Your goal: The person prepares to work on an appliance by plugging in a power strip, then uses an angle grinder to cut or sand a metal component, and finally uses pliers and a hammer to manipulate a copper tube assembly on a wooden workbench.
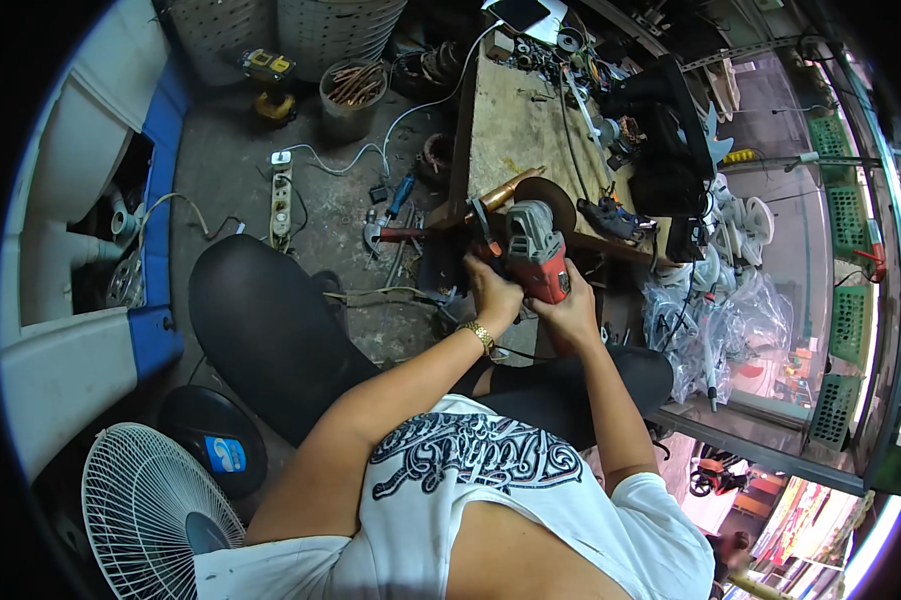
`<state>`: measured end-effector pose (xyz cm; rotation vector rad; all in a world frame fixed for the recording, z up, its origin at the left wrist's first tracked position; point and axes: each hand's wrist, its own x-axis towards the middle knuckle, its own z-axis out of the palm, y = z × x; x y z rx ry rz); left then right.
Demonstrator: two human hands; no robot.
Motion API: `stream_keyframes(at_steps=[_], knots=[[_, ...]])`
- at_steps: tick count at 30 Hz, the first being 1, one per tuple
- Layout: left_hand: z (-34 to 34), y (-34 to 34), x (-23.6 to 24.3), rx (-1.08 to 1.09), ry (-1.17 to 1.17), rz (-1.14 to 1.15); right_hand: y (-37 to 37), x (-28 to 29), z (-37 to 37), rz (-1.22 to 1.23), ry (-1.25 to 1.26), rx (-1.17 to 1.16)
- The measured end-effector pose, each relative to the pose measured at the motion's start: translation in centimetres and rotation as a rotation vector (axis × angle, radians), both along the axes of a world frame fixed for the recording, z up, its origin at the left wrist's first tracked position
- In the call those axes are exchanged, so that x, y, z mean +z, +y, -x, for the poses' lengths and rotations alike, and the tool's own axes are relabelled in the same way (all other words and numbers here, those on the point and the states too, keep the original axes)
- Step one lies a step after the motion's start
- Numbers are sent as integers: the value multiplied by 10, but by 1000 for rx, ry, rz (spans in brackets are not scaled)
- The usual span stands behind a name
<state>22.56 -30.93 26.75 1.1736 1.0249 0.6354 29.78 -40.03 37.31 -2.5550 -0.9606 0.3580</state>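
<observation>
A red and grey angle grinder (539, 262) is in front of me at the near edge of the wooden bench. My right hand (574, 312) is wrapped round its red rear body. Its dark round disc (551, 203) shows beyond the grey head, beside a copper-coloured rod (511, 190) that lies at the bench corner. Closed against the grinder's left side is my left hand (494, 297), its grip partly hidden. Just past those fingers rises a narrow tool with an orange part (488, 236); I cannot tell its kind. Whether the disc touches the rod is unclear.
A hammer (396, 234) and a blue-handled screwdriver (401, 195) lie on the floor left of the bench. Farther off are a power strip (282, 205), a yellow drill (271, 85) and a bucket of copper pieces (355, 110). A fan (156, 490) stands at lower left.
</observation>
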Motion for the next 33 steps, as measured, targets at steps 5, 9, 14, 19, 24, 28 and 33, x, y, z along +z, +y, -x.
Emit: stream_keyframes(at_steps=[5,9,14,19,24,28,33], knots=[[1,0,-4,36,-37,-57,5,5,4,21,-6,-32],[0,-1,-2,15,10,-59,-1,0,-5,36,-48,-16],[2,4,-4,-24,70,-33,3,6,-5,18,-11,4],[6,6,1,20,82,-89,10,15,-3,58,-53,6],[10,9,10,-40,56,-19,8,14,-7,38,-49,8],[10,13,6,-19,81,-33,14,16,-5,64,-47,21],[8,11,10,-17,101,-42,7,11,-7,53,-49,13]])
